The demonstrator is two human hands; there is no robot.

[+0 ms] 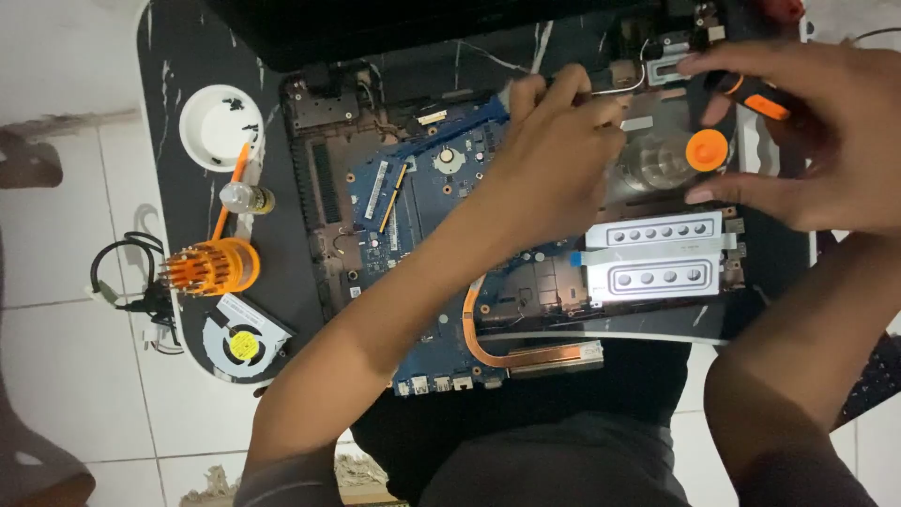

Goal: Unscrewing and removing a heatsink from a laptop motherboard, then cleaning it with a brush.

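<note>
the right hand (798, 141) grips a black-and-orange screwdriver (741, 94) whose long axis runs sideways toward the left hand (554, 150), which is curled shut, pinching near its tip over the far edge of the opened laptop (422, 244); the hands nearly meet, the laptop's hinge edge lies just beyond, the white dish (221, 127) and loose fan (244, 338) well apart
</note>
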